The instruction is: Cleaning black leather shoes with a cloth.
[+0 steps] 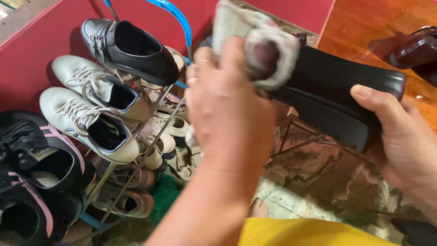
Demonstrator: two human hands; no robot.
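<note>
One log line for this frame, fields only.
left hand: rag on black shoe | right hand: grips shoe | rack: shoes

A metal shoe rack with thin wire bars and a blue frame stands against a red wall, crowded with footwear. On its top tier sit a black leather ankle boot with a buckle and, just below it, a pair of white lace-up sneakers with dark linings, while lower tiers hold pale sandals and brown shoes. Beside the rack at far left lie black sneakers with pink stripes, and at upper right a glossy dark shoe rests on a polished wooden floor above worn, patchy concrete.
</note>
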